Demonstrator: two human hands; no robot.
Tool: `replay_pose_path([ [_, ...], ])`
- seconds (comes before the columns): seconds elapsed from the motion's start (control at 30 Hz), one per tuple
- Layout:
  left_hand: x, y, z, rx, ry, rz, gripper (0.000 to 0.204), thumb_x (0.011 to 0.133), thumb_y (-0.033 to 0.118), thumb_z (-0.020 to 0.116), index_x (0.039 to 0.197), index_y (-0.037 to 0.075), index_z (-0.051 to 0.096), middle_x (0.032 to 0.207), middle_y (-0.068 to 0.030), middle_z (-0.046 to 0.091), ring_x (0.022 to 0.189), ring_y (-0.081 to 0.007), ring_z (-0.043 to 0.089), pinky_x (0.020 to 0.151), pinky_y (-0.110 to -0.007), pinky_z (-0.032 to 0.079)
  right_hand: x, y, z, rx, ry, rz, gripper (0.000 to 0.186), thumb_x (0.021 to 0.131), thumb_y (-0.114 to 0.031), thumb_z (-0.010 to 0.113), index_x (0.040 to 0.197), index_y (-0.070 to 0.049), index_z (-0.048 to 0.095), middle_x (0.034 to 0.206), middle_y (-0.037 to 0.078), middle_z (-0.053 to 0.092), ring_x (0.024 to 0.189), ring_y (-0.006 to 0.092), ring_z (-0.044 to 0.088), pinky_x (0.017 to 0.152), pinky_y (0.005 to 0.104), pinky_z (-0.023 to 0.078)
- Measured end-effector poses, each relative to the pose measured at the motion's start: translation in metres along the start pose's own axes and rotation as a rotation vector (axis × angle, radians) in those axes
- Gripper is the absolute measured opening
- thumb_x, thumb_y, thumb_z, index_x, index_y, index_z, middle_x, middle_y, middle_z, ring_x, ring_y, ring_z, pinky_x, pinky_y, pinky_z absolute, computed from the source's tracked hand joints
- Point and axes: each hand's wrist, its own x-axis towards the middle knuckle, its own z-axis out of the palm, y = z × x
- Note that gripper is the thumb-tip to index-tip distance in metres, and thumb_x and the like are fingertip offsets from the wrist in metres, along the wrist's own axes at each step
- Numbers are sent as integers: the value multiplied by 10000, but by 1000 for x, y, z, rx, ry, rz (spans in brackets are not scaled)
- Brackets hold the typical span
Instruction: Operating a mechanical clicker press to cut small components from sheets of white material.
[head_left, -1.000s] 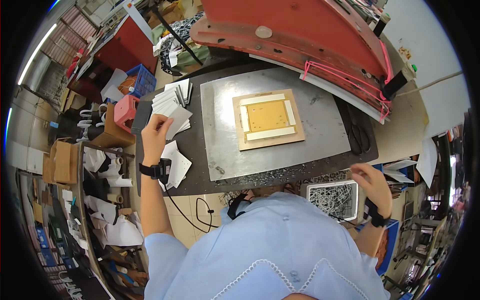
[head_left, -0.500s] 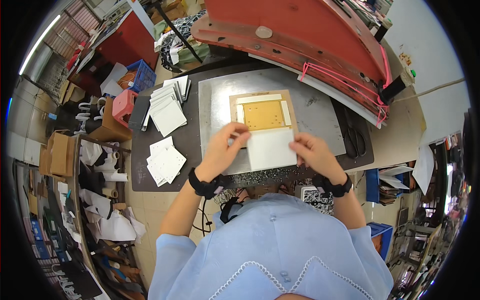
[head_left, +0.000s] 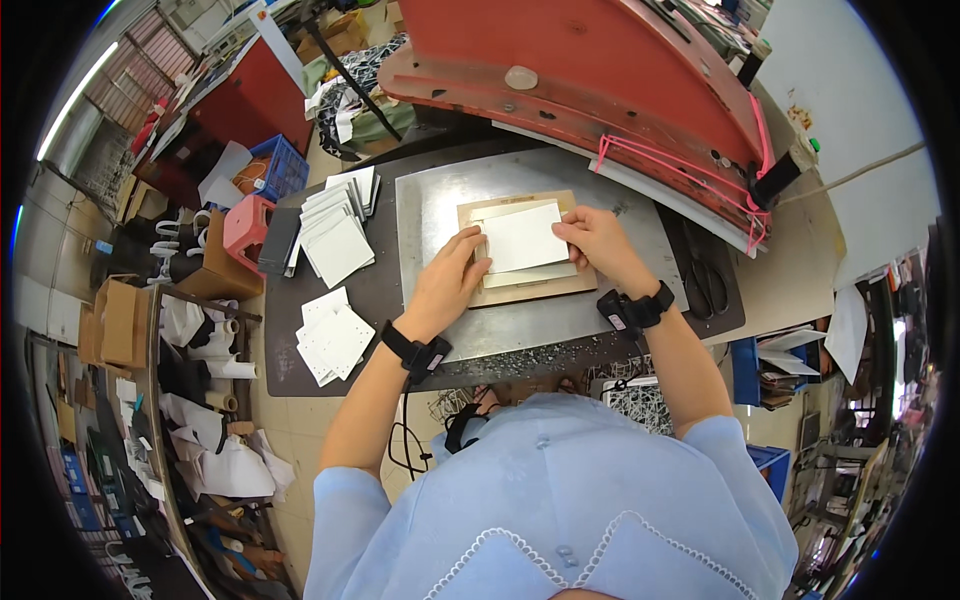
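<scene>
A white rectangular sheet [head_left: 525,238] lies slightly tilted over a tan board [head_left: 535,292] and hides most of its yellow middle. My right hand [head_left: 603,243] pinches the sheet's right edge between thumb and fingers. At the left edge, my left hand [head_left: 450,277] grips the sheet with bent fingers and thumb. Under the board is a flat metal plate [head_left: 425,205] on the dark table [head_left: 285,340]. To the left of my left hand lie a loose pile of white pieces with small holes [head_left: 335,335] and a fanned stack of white sheets [head_left: 338,240].
A large red machine [head_left: 570,60] with pink cord [head_left: 670,165] overhangs the table's far side. Dark scissors [head_left: 708,285] lie at the right. Small scraps [head_left: 540,358] litter the plate's near edge. A red stool [head_left: 245,228] and blue crate [head_left: 285,165] stand left.
Both hands have carried the white sheet away from me, onto the board. It now covers the yellow area that showed before.
</scene>
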Motion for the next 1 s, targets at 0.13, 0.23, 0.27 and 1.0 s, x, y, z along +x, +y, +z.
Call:
replay_pose_path([
  [0.13,2,0,3,66,-40,18,366,963,205,585,1283,30,554,1372,-161,513,1178,-362,549,978,-391,468,5,3,1,-35,-7,-22,206,906,-186,659,913,19,637,652,23,602,531,82,570,444,234,443],
  [0.23,5,-3,4,155,-34,112,386,951,207,594,1286,23,542,1388,-164,502,1227,-379,504,1001,-410,451,3,0,0,-177,2,-38,199,882,-173,667,914,19,630,668,61,626,533,145,593,496,287,479],
  [0.27,6,-4,4,180,-34,140,391,947,207,596,1285,20,536,1396,-165,498,1246,-385,487,1009,-417,444,2,-3,1,-298,17,-65,201,870,-170,674,928,17,626,686,78,638,546,180,605,528,312,495],
  [1.0,-19,3,-44,-40,275,-37,481,985,215,568,1396,-6,452,1520,-191,357,1273,-342,509,938,-375,508,-58,-40,-78,-513,950,-710,516,916,-208,682,1358,-16,497,1368,184,499,1279,299,463,1059,394,376],
])
